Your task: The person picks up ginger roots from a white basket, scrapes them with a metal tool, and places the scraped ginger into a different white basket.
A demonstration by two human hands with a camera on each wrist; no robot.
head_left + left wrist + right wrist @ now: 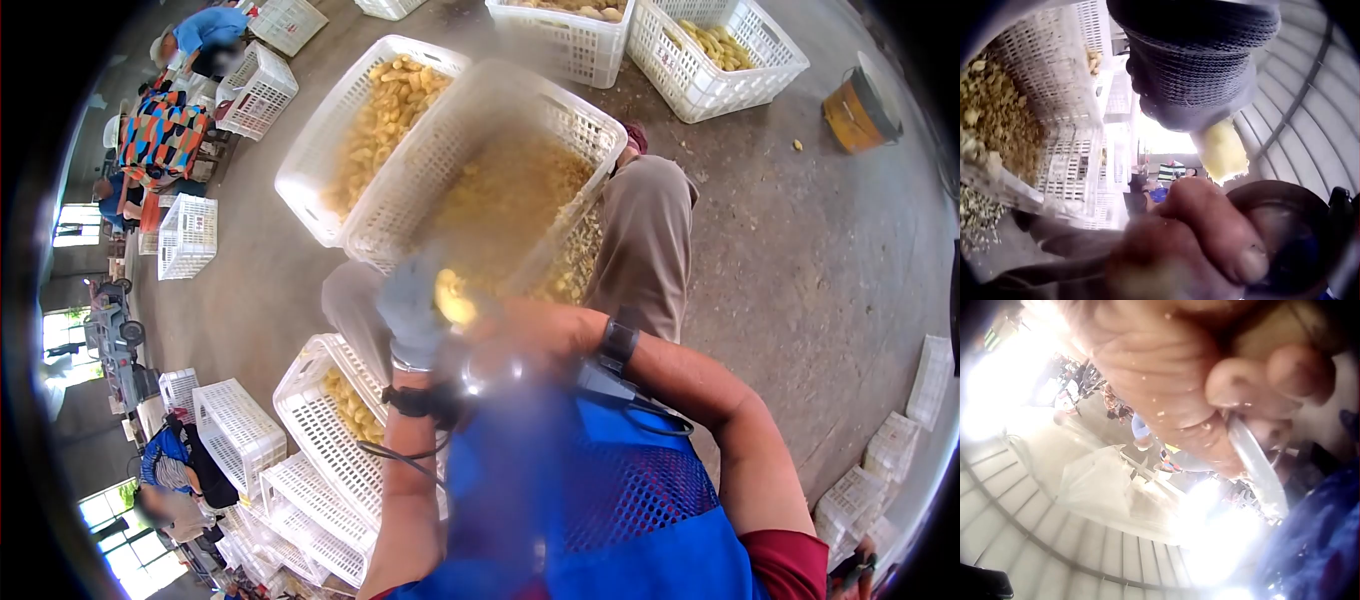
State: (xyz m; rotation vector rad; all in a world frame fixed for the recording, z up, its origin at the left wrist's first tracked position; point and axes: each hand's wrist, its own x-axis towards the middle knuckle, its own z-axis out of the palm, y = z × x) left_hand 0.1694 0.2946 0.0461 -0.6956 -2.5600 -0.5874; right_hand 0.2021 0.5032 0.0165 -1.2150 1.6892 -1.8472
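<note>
My left hand [410,305], in a grey knitted glove, grips a pale yellow, knobbly piece of produce [455,300]. In the left wrist view the piece's end [1225,153] pokes out below the glove. Close beside it is my bare right hand [530,325], blurred in the head view. Its fingers are curled in the right wrist view, and a short, pale, flat blade [1260,465] sticks out from between them. Wet yellowish specks dot the skin. Both hands are above my lap, before a white crate [575,112] holding crumbly yellow-brown scraps.
Beyond it on the left stands a crate of yellow pieces [400,110]. More white crates [735,90] stand ahead and are stacked at my left [330,520]. An orange bucket [855,115] is at far right. Scraps [580,260] lie between my knees. Other people [205,30] work at left.
</note>
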